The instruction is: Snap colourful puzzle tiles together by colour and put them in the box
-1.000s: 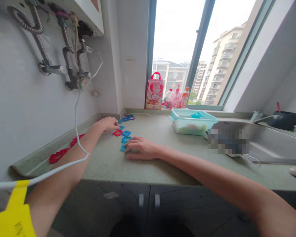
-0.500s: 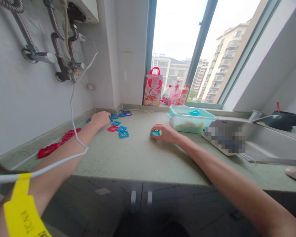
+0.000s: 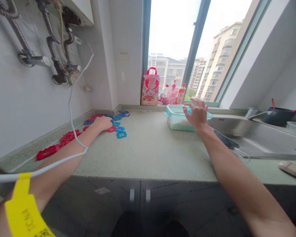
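Observation:
My left hand [image 3: 103, 123] rests low over the counter among flat, notched plastic building pieces, its fingers curled down together. Whatever they grip is hidden. Just beside its fingertips lies a red piece [image 3: 111, 129], and close by are several blue pieces [image 3: 121, 134] in a loose row. More red pieces [image 3: 69, 136] lie along the wall behind my left forearm. Over a light teal plastic box [image 3: 174, 124], my right hand [image 3: 196, 113] is raised with thumb and fingers apart; I see nothing in it. Through the box wall, yellowish contents show dimly.
A white cable [image 3: 71, 108] crosses over my left forearm, with a yellow tag [image 3: 24, 214] on it. To the right are a steel sink [image 3: 249, 141] and a dark phone [image 3: 225, 138] at its edge. A pink bag [image 3: 150, 90] and bottles stand by the window.
My right hand has moved right and up from the counter to above the box; the blue piece it pinched no longer shows in it. My left hand has shifted slightly toward me.

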A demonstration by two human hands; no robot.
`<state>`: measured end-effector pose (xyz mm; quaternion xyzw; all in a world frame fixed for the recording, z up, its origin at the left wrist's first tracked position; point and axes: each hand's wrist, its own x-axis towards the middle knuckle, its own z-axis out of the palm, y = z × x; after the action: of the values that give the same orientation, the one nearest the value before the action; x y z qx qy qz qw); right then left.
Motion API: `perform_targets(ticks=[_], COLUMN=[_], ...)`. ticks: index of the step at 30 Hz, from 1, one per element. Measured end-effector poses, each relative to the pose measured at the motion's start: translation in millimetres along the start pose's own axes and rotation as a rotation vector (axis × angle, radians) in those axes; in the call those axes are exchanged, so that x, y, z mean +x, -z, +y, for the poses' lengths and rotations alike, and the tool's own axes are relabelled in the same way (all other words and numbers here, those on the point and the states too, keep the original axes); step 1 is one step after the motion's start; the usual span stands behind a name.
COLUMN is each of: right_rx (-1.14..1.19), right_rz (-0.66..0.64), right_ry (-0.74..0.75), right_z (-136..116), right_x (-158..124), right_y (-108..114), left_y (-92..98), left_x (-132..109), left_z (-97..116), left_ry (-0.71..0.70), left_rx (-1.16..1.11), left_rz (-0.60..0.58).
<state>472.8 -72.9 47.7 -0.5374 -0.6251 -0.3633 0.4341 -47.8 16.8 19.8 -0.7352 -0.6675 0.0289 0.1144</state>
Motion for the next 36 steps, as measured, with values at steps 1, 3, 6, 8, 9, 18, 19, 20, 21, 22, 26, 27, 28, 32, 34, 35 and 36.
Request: perform_targets(ticks=[1,3,6,8,9,18,19,20,21,22,26,27,28,32,34,35,36], right_rx=[0.031,0.122,0.256,0.329,0.362,0.570,0.580,0.589,0.597,0.603,0.610,0.609,0.609,0.607,0.602,0.601,0.601], right_rz=[0.005,-0.013,-0.121,-0.227,-0.285,-0.518,-0.521,-0.526,-0.533,-0.541,-0.579,-0.584,-0.585,-0.574,-0.578,-0.585,-0.592], right_ry=[0.056,0.182,0.348,0.418,0.443,0.373,0.352,0.334,0.317,0.303,0.280,0.274,0.268,0.260,0.266,0.268,0.271], right_z=[-10,-35,-73,-91,-97,-92,-88,-86,-83,-82,-78,-78,-77,-72,-71,-71,-71], right_x=[0,-2,-11,-22,-28,-58,-58,-59,-59,-60,-58,-57,-56,-52,-50,-49,-49], right_y=[2,6,4,-3,-8,-45,-47,-49,-50,-51,-52,-52,-52,-52,-51,-51,-51], left_y=[1.2,3.2,4.5,4.0,3.5,6.0,6.3,6.0,5.1,3.7,-1.5,-1.4,-0.7,5.1,7.0,7.6,8.2], left_x=[-2,-5,-10,-14,-16,-18,-17,-15,-14,-13,-9,-8,-8,-15,-20,-23,-25], left_z=[4,12,27,41,48,44,31,18,4,-8,-31,-29,-25,4,20,27,33], left_ry=[-0.012,-0.046,-0.125,-0.180,-0.208,-0.062,0.044,0.139,0.215,0.270,0.282,0.286,0.298,0.202,0.095,0.051,0.014], left_rx=[0.000,-0.012,-0.053,-0.074,-0.082,-0.133,-0.105,-0.080,-0.056,-0.037,-0.015,-0.026,-0.040,-0.067,-0.065,-0.057,-0.048], left_rz=[-0.002,-0.007,0.001,0.017,0.026,0.234,0.230,0.202,0.160,0.110,-0.002,-0.011,-0.023,-0.021,0.012,0.027,0.040])
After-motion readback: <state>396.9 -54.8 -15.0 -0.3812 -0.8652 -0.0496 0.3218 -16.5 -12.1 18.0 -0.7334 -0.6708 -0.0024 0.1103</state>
